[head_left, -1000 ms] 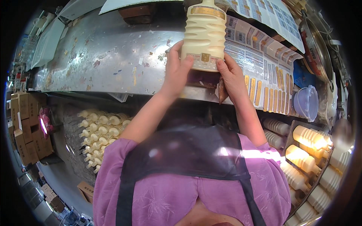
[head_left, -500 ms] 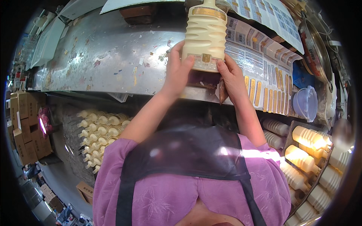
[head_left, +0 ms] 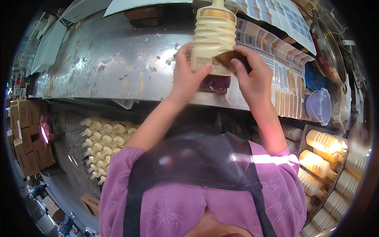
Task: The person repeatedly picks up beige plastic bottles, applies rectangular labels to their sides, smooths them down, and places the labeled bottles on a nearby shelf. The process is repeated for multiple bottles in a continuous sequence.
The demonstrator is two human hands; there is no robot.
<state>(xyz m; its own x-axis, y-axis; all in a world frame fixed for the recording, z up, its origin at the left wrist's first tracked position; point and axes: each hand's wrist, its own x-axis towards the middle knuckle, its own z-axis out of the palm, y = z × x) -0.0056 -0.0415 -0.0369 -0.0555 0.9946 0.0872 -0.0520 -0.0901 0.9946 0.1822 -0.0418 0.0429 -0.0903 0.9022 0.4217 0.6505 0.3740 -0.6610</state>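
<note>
A cream-coloured ribbed bottle (head_left: 215, 35) lies on the bench with its neck pointing away from me and its base toward me. It rests on a dark reddish pad (head_left: 216, 81). My left hand (head_left: 187, 71) grips the left side of the bottle near the base, its thumb against the lower front. In my right hand (head_left: 252, 73) is a thin brown scraper-like piece (head_left: 226, 58), held between fingers and thumb. Its edge touches a label strip (head_left: 204, 61) near the bottle's base and hides the strip's right part. A gold label (head_left: 216, 14) sits at the bottle's shoulder.
Sheets of gold and silver labels (head_left: 286, 77) cover the bench on the right, beside a pale blue bucket (head_left: 319, 106). Paper scraps dot the metal bench (head_left: 118, 59). Rows of cream bottles (head_left: 104, 144) stand low left; more bottles (head_left: 316, 164) fill a crate low right.
My right hand has turned and lifted the brown piece from below the bench edge onto the label strip. The left hand stays on the bottle, which has barely moved.
</note>
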